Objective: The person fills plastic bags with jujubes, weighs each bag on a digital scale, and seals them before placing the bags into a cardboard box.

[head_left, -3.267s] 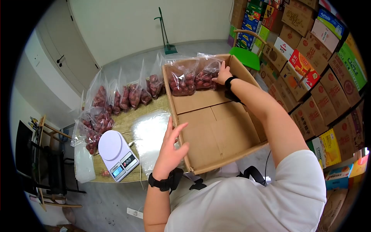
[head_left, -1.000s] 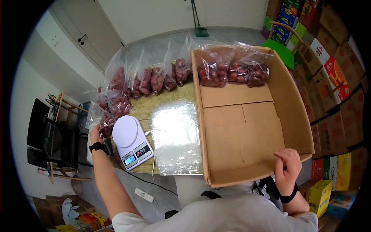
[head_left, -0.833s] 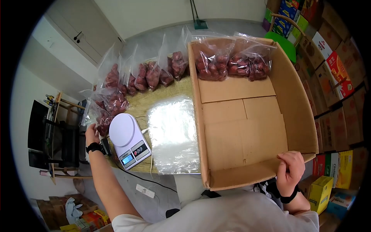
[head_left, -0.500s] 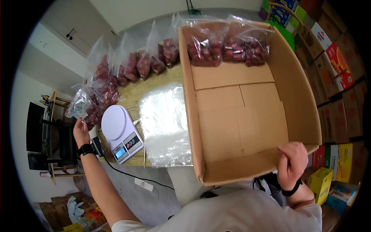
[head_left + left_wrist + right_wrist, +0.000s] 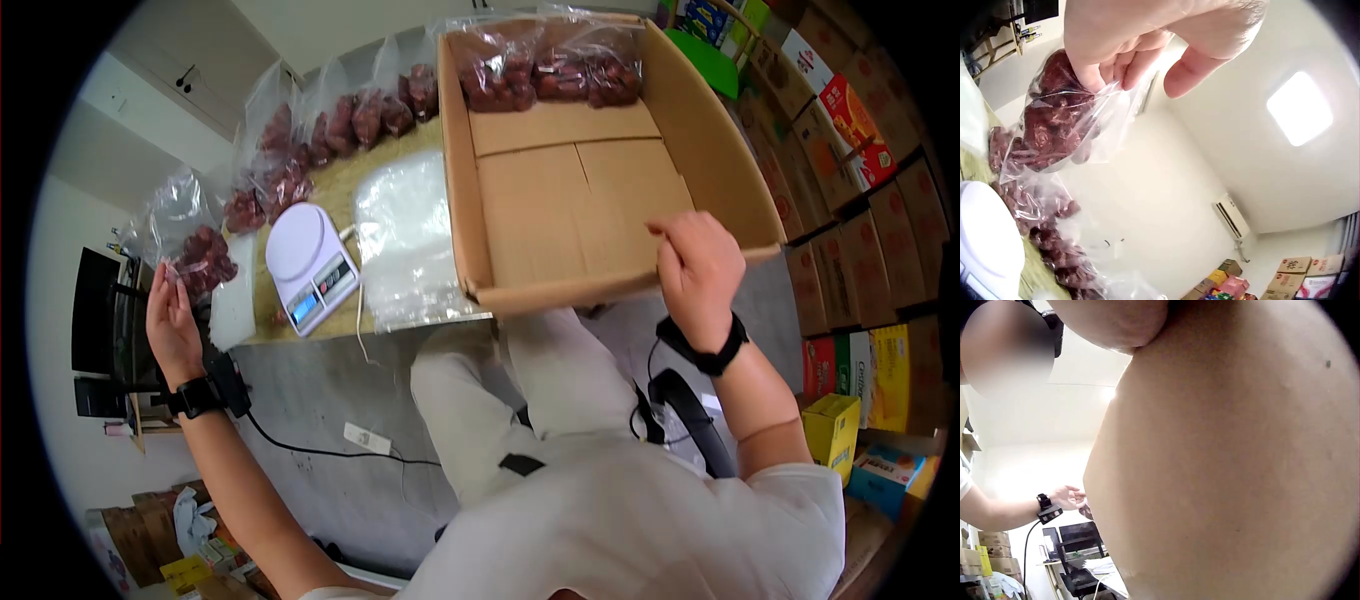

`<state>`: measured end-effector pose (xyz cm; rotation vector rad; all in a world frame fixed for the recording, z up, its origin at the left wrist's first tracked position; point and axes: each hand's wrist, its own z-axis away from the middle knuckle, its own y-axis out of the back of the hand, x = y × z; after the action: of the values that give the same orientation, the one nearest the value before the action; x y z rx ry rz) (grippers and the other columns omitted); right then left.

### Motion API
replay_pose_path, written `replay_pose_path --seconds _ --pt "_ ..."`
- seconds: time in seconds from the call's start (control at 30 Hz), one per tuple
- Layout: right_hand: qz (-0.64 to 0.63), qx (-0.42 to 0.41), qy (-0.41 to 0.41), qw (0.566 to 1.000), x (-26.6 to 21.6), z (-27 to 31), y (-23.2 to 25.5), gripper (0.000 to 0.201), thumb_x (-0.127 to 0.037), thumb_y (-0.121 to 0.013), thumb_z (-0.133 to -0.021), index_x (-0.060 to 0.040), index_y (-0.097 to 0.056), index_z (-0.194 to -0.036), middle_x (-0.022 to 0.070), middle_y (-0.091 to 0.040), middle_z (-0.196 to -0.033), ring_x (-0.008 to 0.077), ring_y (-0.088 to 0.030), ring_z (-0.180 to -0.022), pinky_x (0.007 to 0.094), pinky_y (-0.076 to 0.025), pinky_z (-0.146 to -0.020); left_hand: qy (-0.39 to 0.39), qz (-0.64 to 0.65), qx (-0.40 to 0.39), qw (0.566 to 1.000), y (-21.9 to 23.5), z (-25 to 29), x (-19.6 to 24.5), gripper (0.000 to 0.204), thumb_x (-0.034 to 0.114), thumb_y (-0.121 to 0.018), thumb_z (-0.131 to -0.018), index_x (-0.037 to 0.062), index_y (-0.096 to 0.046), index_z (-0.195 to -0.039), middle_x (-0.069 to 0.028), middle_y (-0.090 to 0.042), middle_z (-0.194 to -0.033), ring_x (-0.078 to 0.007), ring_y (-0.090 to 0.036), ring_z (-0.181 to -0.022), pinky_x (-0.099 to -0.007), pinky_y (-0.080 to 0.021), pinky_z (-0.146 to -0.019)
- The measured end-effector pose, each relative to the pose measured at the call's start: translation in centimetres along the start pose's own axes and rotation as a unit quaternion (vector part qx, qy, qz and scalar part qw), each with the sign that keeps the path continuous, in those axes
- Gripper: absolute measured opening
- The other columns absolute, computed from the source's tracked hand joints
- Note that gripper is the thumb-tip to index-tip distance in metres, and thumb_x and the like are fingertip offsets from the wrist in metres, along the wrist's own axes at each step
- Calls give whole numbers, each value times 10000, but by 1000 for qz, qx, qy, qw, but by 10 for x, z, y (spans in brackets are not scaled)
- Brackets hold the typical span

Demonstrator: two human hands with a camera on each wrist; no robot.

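At the left of the head view, my left hand (image 5: 172, 325) pinches a clear bag of dark red fruit (image 5: 205, 260) by its plastic, beyond the table's left end. The left wrist view shows the fingers curled on the plastic and the same bag (image 5: 1054, 119) hanging beside the hand (image 5: 1160, 31). My right hand (image 5: 702, 270) grips the front rim of the cardboard box (image 5: 535, 230) near its right corner. The right wrist view has the box wall (image 5: 1210, 462) close up below the hand (image 5: 1122, 322). Several filled bags (image 5: 500, 85) stand along the box's far side.
A white kitchen scale (image 5: 300, 245) and flat empty bags (image 5: 405, 235) lie on the table. More filled bags (image 5: 340, 125) line its far edge. A cable (image 5: 330, 452) runs from the left wrist. Stacked cartons (image 5: 840, 260) stand at right.
My right hand has left the bags inside the box for its front rim. My left hand has taken hold of a bag and moved it left, away from the others. The head view has shifted.
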<state>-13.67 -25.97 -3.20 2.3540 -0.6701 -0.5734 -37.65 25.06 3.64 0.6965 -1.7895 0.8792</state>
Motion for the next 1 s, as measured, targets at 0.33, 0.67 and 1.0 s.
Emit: replay_pose_path --seconds 0.33,0.67,1.0 --pt "3 -49 -5 999 -4 -6 5 167 22 -536 -616 -40 -602 -757 101 -553 -676 272 -533 -622 356 -415 -550 -27 0 -171 985 -93 38 4 613 169 -453 -853 -124 -227 -1342 -201 -238 -1430 -244 -221 -1340 -325 -142 -1107" --pt "6 -232 -84 969 -13 -30 18 185 -11 -521 -611 -67 -601 -769 82 -601 -773 277 -545 -692 377 -402 -597 6 -56 -255 965 -139 -24 -6 638 176 -580 -775 -126 -350 -1288 -243 -342 -1368 -324 -321 -1293 -397 -206 -1083" --pt "-131 -371 -363 845 -22 -78 30 207 -130 -546 -782 -40 -643 -941 132 -640 -915 272 -595 -869 358 -469 -765 22 -167 -373 913 -197 -25 83 507 164 -585 -810 -20 -460 -1265 -146 -446 -1316 -250 -388 -1245 -344 -272 -1033"
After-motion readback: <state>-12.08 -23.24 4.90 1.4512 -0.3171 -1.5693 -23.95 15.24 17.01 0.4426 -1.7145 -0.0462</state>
